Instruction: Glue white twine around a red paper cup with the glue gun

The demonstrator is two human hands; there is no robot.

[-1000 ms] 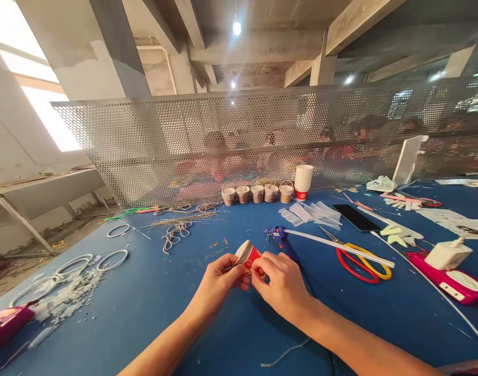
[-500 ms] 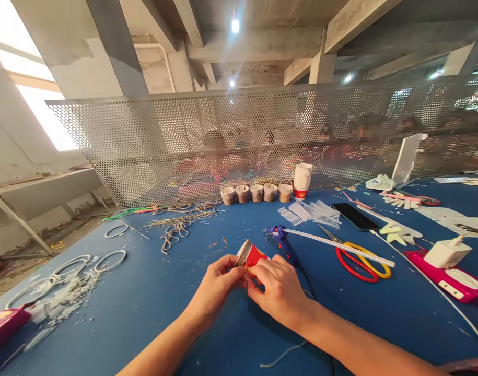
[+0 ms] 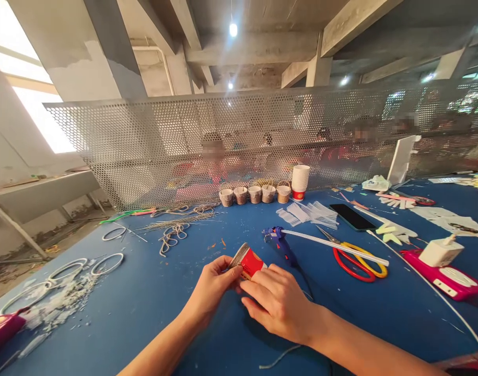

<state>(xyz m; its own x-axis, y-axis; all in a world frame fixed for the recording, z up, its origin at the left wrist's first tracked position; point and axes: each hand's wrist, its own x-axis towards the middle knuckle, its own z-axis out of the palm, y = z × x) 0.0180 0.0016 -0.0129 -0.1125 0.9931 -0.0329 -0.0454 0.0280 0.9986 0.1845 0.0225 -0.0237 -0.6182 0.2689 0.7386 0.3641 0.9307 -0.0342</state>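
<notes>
A red paper cup [image 3: 251, 262] lies tilted between my two hands above the blue table. Grey-brown cord [image 3: 239, 255] circles one end of it. My left hand [image 3: 213, 287] is closed on that corded end, its thumb pressed along the side. Curled over the cup's other end are the fingers of my right hand [image 3: 281, 303], with the lower fingers a little apart from it. Whether the right fingers also pinch cord is hidden. A loose cord end [image 3: 280, 357] trails on the table below my right hand. Just beyond the hands lies a blue glue gun [image 3: 281, 243] with a long glue stick.
Several cord-wrapped cups with handles [image 3: 255, 195] stand by the perforated metal screen [image 3: 164, 146], next to stacked paper cups [image 3: 300, 180]. Scissors [image 3: 352, 258], a phone [image 3: 352, 216] and a pink power strip [image 3: 444, 274] lie right; cord bundles [image 3: 174, 237] and white rings [image 3: 107, 263] left.
The cup has turned slightly, showing more of its red side. My right fingers have shifted from the corded end, and the lower ones have opened away. The view has moved slightly.
</notes>
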